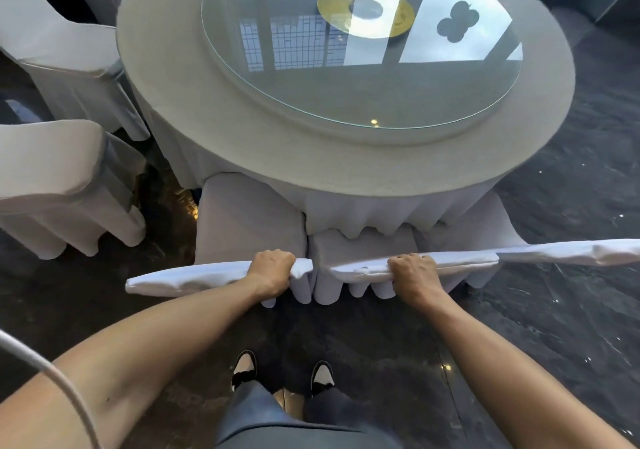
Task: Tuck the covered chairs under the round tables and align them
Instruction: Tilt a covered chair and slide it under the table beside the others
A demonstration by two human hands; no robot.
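Note:
A round table with a white cloth and a glass turntable fills the upper middle. Two white-covered chairs stand side by side at its near edge, seats partly under the cloth. My left hand grips the top of the left chair's back. My right hand grips the top of the middle chair's back. A third covered chair's back continues to the right, its seat also under the table edge.
Two more covered chairs stand at the left, one near and one farther back, angled away from the table. Dark glossy floor surrounds everything. My feet stand just behind the chairs. A white cable crosses the lower left.

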